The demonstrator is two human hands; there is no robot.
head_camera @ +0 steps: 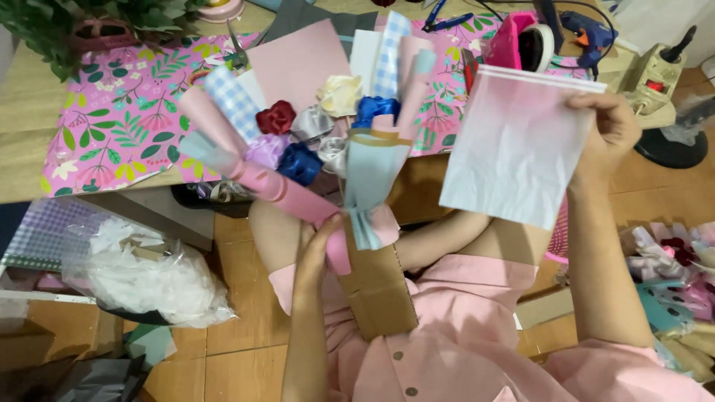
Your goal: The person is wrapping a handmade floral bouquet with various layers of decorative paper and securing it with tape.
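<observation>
Head view: a seated person's lap and two bare arms are being looked down on, with a low table across the top of the frame.

Left hand [322,240]: it is being kept wrapped around the stem of a small bouquet [313,141] at lower centre, fingers curled and thumb pressed against the pink wrap, so the bunch is being grasped firmly.

Right hand [612,126]: it is being held up at the upper right, pinching the right edge of a paper sheet [516,145] between thumb and fingers.

Paper sheet: a rectangle fading from pink at the top to white below is being held flat and slightly tilted, just beside the bouquet and apart from it.

Bouquet: ribbon roses in dark red, cream, silver, lilac and blue are being bundled inside rolled pink, pale blue and checked papers; its top is being pointed toward the table.

Cardboard piece [377,286]: a brown strip is being rested on the pink-clothed lap, just under the bouquet's stem.

Plastic bag [145,272]: at lower left, crumpled white paper is being kept inside a clear bag on the floor.

Table [30,156]: a pink floral wrapping sheet [119,119] is being spread over it at upper left.

Glue gun [588,33]: a blue one is being left lying at the table's upper right.
</observation>
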